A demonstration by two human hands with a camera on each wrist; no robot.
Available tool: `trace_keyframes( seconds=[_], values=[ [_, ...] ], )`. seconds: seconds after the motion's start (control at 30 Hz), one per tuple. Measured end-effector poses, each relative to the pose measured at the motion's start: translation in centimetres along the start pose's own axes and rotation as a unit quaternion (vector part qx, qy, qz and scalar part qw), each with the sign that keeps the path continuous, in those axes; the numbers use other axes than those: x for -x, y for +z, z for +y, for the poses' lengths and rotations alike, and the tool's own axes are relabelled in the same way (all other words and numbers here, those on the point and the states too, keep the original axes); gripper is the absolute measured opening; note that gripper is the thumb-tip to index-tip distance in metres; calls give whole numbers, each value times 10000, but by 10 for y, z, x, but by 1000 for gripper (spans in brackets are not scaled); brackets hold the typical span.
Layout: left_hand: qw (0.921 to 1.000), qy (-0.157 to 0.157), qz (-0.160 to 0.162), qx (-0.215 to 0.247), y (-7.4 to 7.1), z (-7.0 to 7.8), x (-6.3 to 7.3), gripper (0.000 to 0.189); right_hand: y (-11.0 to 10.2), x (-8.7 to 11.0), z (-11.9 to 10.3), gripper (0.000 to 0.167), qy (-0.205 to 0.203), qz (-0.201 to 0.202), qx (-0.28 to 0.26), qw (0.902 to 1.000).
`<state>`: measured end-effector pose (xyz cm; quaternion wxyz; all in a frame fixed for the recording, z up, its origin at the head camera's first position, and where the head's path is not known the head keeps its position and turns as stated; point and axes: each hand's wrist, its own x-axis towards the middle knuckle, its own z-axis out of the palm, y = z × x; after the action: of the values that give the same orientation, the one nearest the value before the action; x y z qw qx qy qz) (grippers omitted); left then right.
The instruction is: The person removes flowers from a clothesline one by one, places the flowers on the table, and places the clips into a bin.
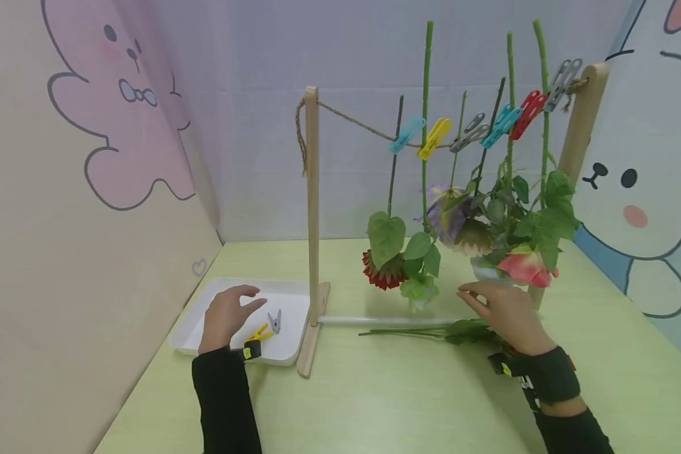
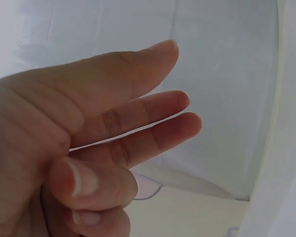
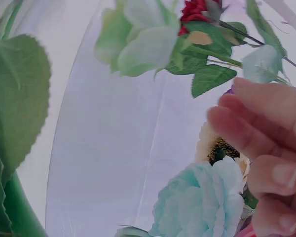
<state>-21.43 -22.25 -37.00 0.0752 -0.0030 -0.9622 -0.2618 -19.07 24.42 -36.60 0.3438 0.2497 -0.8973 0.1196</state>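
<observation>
Left hand (image 1: 227,315): my thumb and index finger stand apart, nothing grasped, over the near part of the white tray (image 1: 292,295). Right hand (image 1: 507,315): my fingers are loosely bent, gripping nothing, near the pink flower (image 1: 523,267). Leafy stems (image 1: 466,331) lie on the table (image 1: 374,403), partly hidden by that hand, cut ends toward the table's left edge. Tray sits along that edge; in it, 2 clips: a yellow clip (image 1: 260,334), a grey clip (image 1: 275,321).

Wooden frame (image 1: 313,208) stands against the tray's right side. Its rope (image 1: 356,120) carries 6 clips, left to right: light blue, yellow, grey, blue, red, grey. Flowers hang head down, pink included: red flower (image 1: 384,273), pale green flower (image 1: 419,291), purple flower (image 1: 448,217), cream flower (image 1: 474,237). Beyond the table's far edge: pale cloth (image 1: 261,157).
</observation>
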Motion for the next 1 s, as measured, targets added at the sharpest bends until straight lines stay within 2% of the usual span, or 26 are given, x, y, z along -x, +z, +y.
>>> trace_keyframes(
  seconds=[0.13, 0.2, 0.27, 0.33, 0.4, 0.5, 0.6, 0.73, 0.83, 0.87, 1.0],
  values=[
    [9991, 202, 359, -1, -10, 10, 10, 36, -3, 0, -2, 34, -39, 505, -194, 9985],
    [9978, 378, 539, 67, -14, 17, 15, 34, -2, 0, -5, 43, -113, 938, -329, 9950],
    [9939, 698, 779, 342, -19, 26, 20, 30, -1, -1, -8, 51, -175, 1459, -509, 9878],
    [9859, 1142, 1006, 688, -25, 37, 24, 24, -1, -2, -11, 52, -210, 1960, -701, 9779],
    [9736, 1642, 1144, 1097, -33, 51, 25, 18, -1, -5, -15, 50, -204, 2387, -948, 9662],
    [9563, 2191, 1055, 1622, -54, 81, 17, 13, -4, -16, -22, 50, -62, 2596, -1300, 9569],
    [9448, 2398, 788, 2087, -82, 122, -2, 15, -13, -38, -31, 37, 271, 2477, -1595, 9552],
    [9398, 2189, 380, 2594, -117, 183, -31, 21, -26, -73, -42, 13, 777, 2126, -2147, 9501],
    [9427, 1961, -1, 2698, -133, 227, -49, 29, -31, -99, -49, 18, 1057, 1738, -2571, 9447],
    [9456, 1976, -106, 2583, -136, 241, -54, 32, -32, -107, -52, 19, 1143, 1594, -2639, 9444],
    [9567, 1885, -586, 2137, -138, 289, -66, 52, -31, -136, -62, 26, 1340, 1279, -2409, 9527]
  ],
)
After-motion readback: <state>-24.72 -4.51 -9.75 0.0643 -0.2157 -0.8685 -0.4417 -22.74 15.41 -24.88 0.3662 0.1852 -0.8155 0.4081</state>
